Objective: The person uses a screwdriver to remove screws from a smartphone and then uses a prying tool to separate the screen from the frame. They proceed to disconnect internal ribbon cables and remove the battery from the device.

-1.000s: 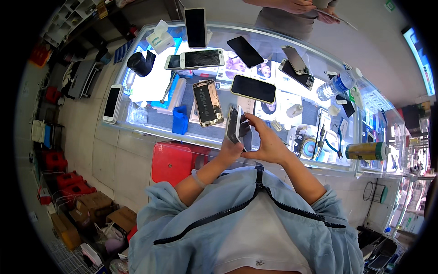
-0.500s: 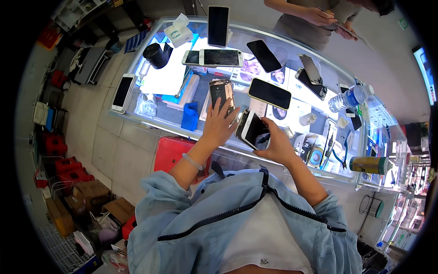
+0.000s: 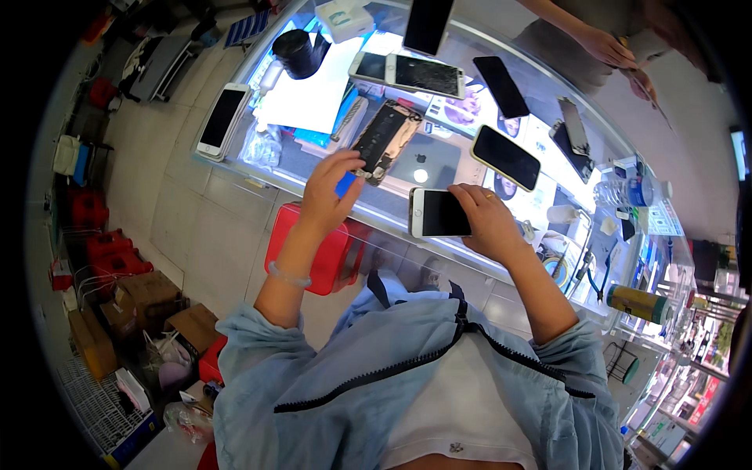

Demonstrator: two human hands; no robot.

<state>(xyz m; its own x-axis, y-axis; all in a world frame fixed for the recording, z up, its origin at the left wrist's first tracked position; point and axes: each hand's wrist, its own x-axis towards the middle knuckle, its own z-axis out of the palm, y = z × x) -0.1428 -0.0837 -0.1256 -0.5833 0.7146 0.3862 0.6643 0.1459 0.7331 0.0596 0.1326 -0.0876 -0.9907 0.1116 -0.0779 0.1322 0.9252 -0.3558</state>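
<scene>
My right hand (image 3: 495,225) grips a white-framed smartphone (image 3: 440,213) with a black screen by its right end, over the near edge of the glass counter. My left hand (image 3: 327,188) has its fingers apart at the near end of an opened phone body (image 3: 382,141), where the fingertips seem to touch its corner. That body lies tilted, its dark battery and copper-coloured inside showing. Part of a blue cloth (image 3: 347,182) shows beside my left thumb. A silver panel (image 3: 427,160) with a round bright spot lies right of the opened body.
Several phones lie about the counter (image 3: 270,176), among them a yellow-rimmed phone (image 3: 506,158) and a cracked white phone (image 3: 425,76). At the right are a water bottle (image 3: 623,193), a yellow can (image 3: 638,304) and blue-handled pliers (image 3: 603,274). A red stool (image 3: 309,254) stands below. Opposite is another person's hand (image 3: 607,48).
My left hand has drawn back off the opened phone's middle to its near end. The white phone in my right hand has turned level, screen upward. The view has shifted.
</scene>
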